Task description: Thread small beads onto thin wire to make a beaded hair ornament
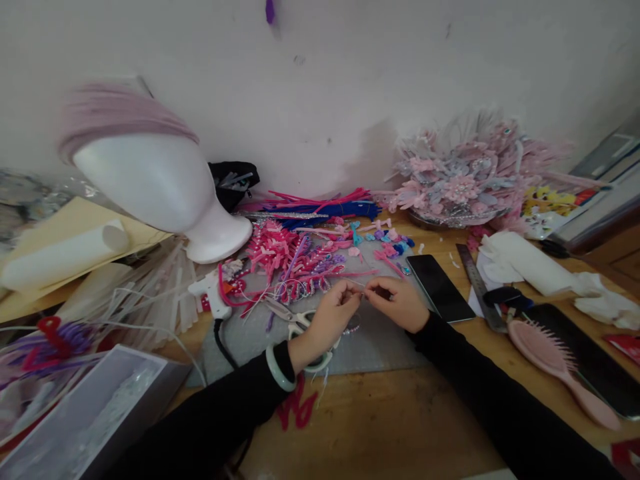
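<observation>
My left hand (336,312) and my right hand (399,303) meet above the grey mat (380,347), fingertips pinched close together. A thin pale strand (356,283) runs between the pinches; whether it is thread or wire I cannot tell. Just beneath my left hand hangs or lies a small string of beads (353,327), partly hidden. White-handled scissors (297,325) lie under my left wrist, partly covered. Beyond the hands is a heap of pink and purple fuzzy-stem pieces (295,260), some with beads.
A white glue gun (214,293) with a black cord lies left, near a foam mannequin head (155,183). A phone (440,287), metal ruler (480,287) and pink hairbrush (543,347) are right. Behind stands a pink flower arrangement (465,177). An open box (107,413) sits front left.
</observation>
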Available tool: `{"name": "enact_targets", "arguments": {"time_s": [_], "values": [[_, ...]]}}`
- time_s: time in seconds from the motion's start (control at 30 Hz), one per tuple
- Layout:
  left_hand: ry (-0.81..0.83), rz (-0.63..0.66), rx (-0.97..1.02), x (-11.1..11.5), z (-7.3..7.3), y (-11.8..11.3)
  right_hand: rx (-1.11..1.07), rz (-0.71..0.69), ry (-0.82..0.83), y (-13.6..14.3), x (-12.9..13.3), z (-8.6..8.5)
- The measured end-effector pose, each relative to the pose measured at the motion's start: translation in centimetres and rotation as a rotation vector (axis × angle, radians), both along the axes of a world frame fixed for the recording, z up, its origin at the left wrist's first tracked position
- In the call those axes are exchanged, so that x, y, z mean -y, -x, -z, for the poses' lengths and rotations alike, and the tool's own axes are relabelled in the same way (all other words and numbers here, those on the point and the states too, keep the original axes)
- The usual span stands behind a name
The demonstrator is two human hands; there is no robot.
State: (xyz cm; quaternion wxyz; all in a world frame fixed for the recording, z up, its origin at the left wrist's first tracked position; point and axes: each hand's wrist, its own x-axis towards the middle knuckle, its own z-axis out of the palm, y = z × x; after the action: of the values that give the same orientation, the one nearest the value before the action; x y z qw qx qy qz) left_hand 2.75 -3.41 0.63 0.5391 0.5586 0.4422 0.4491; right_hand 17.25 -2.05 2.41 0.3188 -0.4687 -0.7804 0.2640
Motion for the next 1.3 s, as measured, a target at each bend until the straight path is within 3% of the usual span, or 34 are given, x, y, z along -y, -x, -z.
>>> {"name": "enact_targets", "arguments": {"time_s": [0.37, 0.67, 1.03, 1.2, 1.3], "values": [[-0.013, 0.048, -0.055, 0.2, 0.1, 0.2, 0.063, 0.019, -0.064, 0.3, 0.0, 0.6], [-0.134, 0.043, -0.159, 0.3, 0.3, 0.3, 0.068, 0.032, -0.078, 0.7, 0.3, 0.7], [-0.123, -0.068, -0.204, -0.1, 0.0, 0.3, 0.083, 0.093, -0.002, 0.0, -0.5, 0.9], [-0.100, -0.076, -0.084, -0.9, 0.7, 0.3, 0.149, 0.230, -0.140, 0.5, -0.7, 0.5], [-0.055, -0.071, 0.136, -1.0, 1.1, 0.6, 0.188, 0.134, -0.347, 3.5, 0.7, -1.0]]}}
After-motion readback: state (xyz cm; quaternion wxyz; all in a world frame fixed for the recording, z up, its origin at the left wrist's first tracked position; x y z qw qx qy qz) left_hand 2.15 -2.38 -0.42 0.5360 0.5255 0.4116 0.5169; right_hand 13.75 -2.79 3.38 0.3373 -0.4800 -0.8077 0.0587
